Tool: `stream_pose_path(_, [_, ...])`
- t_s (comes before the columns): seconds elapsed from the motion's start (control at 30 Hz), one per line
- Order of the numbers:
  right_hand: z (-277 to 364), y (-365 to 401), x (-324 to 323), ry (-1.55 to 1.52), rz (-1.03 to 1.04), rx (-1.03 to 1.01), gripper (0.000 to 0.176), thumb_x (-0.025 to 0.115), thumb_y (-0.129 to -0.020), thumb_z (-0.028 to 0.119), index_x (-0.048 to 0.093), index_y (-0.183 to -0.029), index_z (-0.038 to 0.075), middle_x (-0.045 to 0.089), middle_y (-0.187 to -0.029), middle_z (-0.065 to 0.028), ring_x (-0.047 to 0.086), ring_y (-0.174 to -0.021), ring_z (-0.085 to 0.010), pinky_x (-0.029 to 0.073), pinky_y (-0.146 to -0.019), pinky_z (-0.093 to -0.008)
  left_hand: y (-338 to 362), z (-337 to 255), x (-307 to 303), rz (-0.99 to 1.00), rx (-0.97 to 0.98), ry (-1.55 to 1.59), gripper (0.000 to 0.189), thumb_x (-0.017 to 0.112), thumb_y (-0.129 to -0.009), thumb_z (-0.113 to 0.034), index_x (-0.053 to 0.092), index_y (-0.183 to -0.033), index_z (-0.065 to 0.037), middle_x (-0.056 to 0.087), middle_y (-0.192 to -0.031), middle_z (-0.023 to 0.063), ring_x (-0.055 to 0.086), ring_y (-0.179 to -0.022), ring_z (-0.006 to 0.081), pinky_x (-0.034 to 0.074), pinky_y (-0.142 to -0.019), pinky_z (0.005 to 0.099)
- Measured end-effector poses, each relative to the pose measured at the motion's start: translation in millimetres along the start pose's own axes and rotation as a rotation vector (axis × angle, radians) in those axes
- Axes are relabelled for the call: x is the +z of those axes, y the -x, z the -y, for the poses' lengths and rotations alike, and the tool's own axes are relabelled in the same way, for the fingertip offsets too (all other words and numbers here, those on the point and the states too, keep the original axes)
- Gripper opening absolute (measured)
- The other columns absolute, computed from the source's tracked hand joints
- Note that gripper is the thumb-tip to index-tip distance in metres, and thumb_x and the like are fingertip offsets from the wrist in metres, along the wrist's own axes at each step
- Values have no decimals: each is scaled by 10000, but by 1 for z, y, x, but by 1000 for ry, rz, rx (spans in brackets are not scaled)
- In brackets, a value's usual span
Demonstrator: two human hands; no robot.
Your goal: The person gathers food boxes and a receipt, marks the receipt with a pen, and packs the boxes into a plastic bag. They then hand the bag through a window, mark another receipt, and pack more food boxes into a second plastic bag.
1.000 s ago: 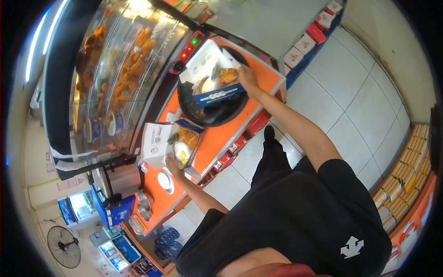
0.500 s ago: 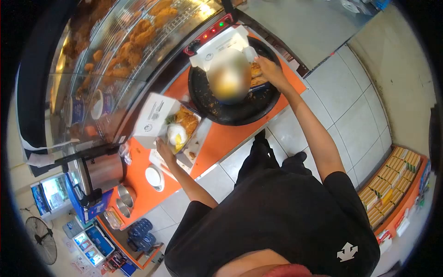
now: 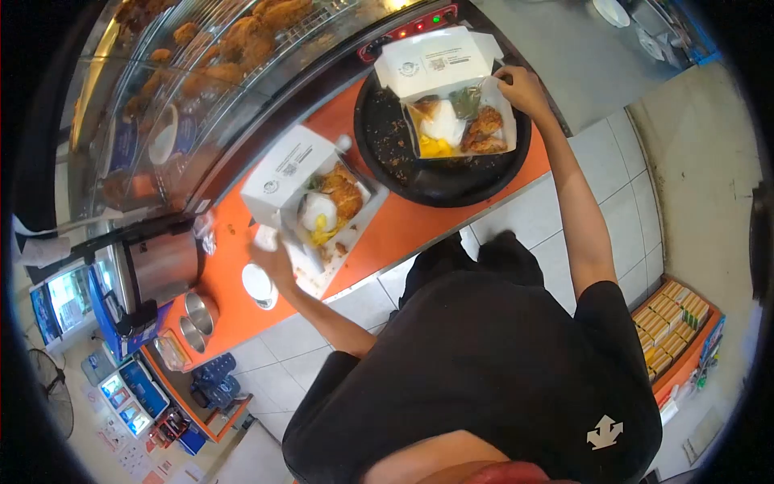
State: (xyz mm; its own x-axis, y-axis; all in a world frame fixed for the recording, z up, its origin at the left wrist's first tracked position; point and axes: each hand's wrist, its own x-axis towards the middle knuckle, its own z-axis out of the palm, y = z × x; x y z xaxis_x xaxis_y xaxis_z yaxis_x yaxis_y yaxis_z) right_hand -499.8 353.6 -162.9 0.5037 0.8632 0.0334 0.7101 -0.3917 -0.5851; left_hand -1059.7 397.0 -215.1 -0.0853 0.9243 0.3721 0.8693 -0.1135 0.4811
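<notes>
A white meal box (image 3: 442,60) with its lid raised stands on the round black tray (image 3: 395,173). It holds rice, something yellow, greens and fried chicken (image 3: 486,129). The fingers of my right hand (image 3: 520,87) are closed on its right upper edge. Another open box (image 3: 292,173) with chicken, rice and yellow food sits on the orange counter to the left. Just below this box is my left hand (image 3: 272,260), blurred, beside a round white container (image 3: 258,282); its fingers are too smeared to read.
A glass display case (image 3: 234,64) with fried chicken runs along the back. Metal cups (image 3: 199,313) and a large steel pot (image 3: 165,270) are at the left end of the orange counter (image 3: 387,242). At the far right is a crate of stacked packets (image 3: 669,327).
My left hand has left the left box and moved down toward the round container. The box at my right hand now rests level on the tray with its contents showing. The camera view has shifted.
</notes>
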Motion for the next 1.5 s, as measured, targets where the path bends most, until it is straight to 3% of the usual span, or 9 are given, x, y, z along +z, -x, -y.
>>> stream_pose_path(0.07, [-5, 0, -3, 21, 9, 12, 272, 539, -732, 214, 646, -894, 25, 632, -870, -205, 605, -845, -372, 467, -780, -419, -18, -131, -44, -255, 32, 82, 520, 554, -842, -174, 386, -1296, 15, 515, -1202, 181, 495, -1094, 271, 388, -912, 352])
stream_pose_path(0.13, [-7, 0, -5, 38, 36, 11, 265, 537, -733, 207, 644, -893, 24, 632, -863, -206, 606, -838, -371, 470, -770, -415, -32, -185, -7, 338, -198, 823, 474, 562, -859, -171, 419, -1271, 13, 481, -1249, 189, 447, -1177, 221, 340, -983, 370])
stream_pose_path(0.2, [-6, 3, -6, -87, 9, -28, 259, 534, -740, 185, 641, -910, 22, 627, -846, -223, 604, -824, -378, 467, -746, -421, -31, -288, 31, 426, -35, 621, 391, 491, -914, -266, 486, -1183, 18, 604, -1032, 167, 576, -974, 220, 434, -839, 354])
stream_pose_path(0.27, [-4, 6, -6, -149, -1, -76, 256, 539, -738, 174, 638, -916, 19, 622, -831, -231, 604, -813, -379, 464, -736, -425, -46, -278, 125, 541, 41, 612, 403, 486, -905, -330, 542, -1083, 28, 617, -923, 199, 601, -863, 265, 448, -759, 368])
stream_pose_path(0.43, [1, 8, -14, -98, 56, 5, 265, 595, -777, 187, 623, -989, 31, 637, -806, -187, 624, -784, -324, 470, -736, -369, -46, -274, 132, 696, 47, 382, 425, 492, -895, -352, 554, -1077, 27, 604, -886, 252, 632, -835, 275, 468, -715, 376])
stream_pose_path(0.67, [-4, 11, 1, -22, -36, 14, 266, 585, -777, 218, 638, -914, -4, 626, -804, -215, 623, -796, -341, 468, -719, -411, -24, -268, 134, 768, -342, 991, 322, 616, -852, -226, 598, -1087, -5, 641, -887, 95, 619, -750, 139, 530, -673, 252])
stream_pose_path(0.9, [10, -56, -25, 371, 459, -177, 212, 564, -764, 165, 625, -831, -27, 631, -838, -216, 634, -676, -308, 484, -600, -372, -37, -251, 146, 871, -352, 917, 328, 601, -858, -211, 596, -1100, 10, 635, -910, 107, 626, -752, 133, 539, -637, 235])
stream_pose_path(1.2, [-5, -101, -28, -420, 1082, 426, 300, 481, -827, 149, 478, -1025, -77, 593, -936, -207, 637, -675, -253, 577, -670, -367, -39, -253, 146, 882, -299, 864, 328, 592, -858, -224, 604, -1111, -16, 646, -862, 96, 618, -700, 113, 526, -622, 227])
stream_pose_path(1.5, [11, -44, -22, -93, 647, 161, 265, 499, -791, 131, 574, -898, -100, 623, -686, -151, 636, -541, -195, 541, -485, -287, -26, -262, 142, 807, -323, 820, 323, 585, -861, -207, 589, -1110, -3, 650, -838, 114, 639, -730, 139, 526, -622, 236])
